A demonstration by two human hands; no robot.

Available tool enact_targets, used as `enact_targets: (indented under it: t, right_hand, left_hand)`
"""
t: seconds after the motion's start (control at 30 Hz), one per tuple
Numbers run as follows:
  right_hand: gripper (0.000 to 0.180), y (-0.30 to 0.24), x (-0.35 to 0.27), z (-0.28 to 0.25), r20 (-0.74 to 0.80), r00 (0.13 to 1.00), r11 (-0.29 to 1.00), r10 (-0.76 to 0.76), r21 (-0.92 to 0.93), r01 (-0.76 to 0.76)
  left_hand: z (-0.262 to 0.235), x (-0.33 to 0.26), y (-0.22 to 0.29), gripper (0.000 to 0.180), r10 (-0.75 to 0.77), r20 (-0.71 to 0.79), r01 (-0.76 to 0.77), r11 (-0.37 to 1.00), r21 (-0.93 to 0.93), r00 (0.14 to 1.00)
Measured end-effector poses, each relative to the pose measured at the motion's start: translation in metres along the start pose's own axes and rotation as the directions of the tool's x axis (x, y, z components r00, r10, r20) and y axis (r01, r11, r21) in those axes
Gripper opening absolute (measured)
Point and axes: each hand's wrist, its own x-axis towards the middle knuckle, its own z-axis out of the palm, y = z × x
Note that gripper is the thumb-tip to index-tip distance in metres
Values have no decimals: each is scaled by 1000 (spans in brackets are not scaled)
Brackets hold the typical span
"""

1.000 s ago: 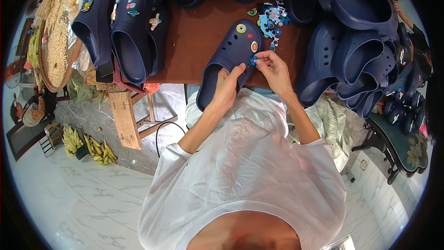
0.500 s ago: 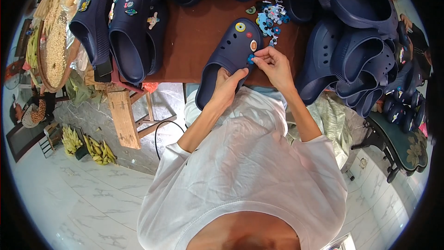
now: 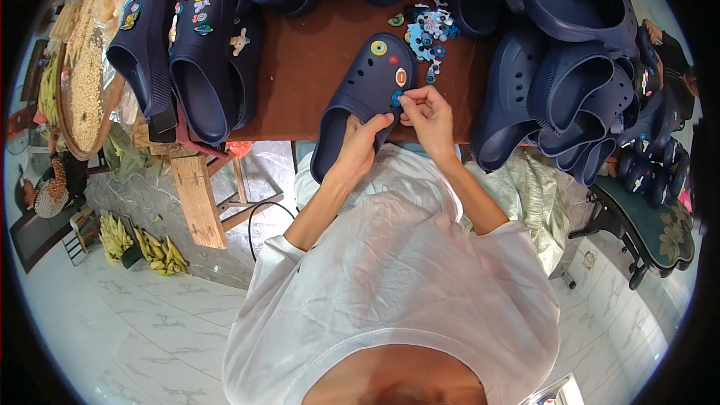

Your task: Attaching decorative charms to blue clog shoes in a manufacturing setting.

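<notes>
A navy foam clog (image 3: 360, 84) lies tilted at the near edge of the brown-covered table, toe pointing away. On its upper sit a yellow ring-shaped charm (image 3: 379, 48), a small red charm (image 3: 394, 61) and a football-shaped charm (image 3: 401, 76). My left hand (image 3: 358, 144) grips the clog by the side of its opening, the thumb outside and the other fingers hidden within. Between the fingertips of my right hand (image 3: 427, 116) is a blue flower-shaped shoe charm (image 3: 397, 98), held against the clog's right side below the football charm. A pile of loose charms (image 3: 431, 30) lies just beyond.
Decorated navy clogs (image 3: 202, 67) stand at the left of the brown table (image 3: 292, 67). Several plain ones (image 3: 570, 90) are heaped at the right, with more along the back. A wooden stool (image 3: 199, 199) is below left, a dark green chair (image 3: 645, 225) at right.
In the picture, the clog and both hands have shifted slightly left, along with the pile of charms. My right hand still pinches the blue charm at the clog's side.
</notes>
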Motion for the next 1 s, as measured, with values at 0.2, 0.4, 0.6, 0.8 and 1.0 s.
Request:
enact_targets:
  t: [0.2, 0.4, 0.6, 0.8, 1.0]
  right_hand:
    - [15, 11, -13, -9, 7, 970, 950, -244, -198, 240]
    - [17, -9, 18, -53, 54, 913, 695, -405, -631, 345]
    - [22, -22, 34, -51, 198, 860, 483, -470, -758, 438]
    - [20, -23, 39, -51, 274, 847, 366, -456, -809, 460]
    - [14, -17, 42, -58, 176, 903, 566, -393, -728, 388]
  left_hand:
    - [2, 0, 2, 44, 9, -5, -9, 1000, 28, 1000]
    - [-8, -6, 4, 46, 54, 31, -56, 997, 49, 998]
    - [-17, -12, 4, 44, 39, 51, -34, 996, -85, 998]
    - [-13, -15, -2, 42, 112, 101, -118, 992, 54, 989]
    - [-15, -14, -1, 41, 68, 75, -71, 996, 46, 995]
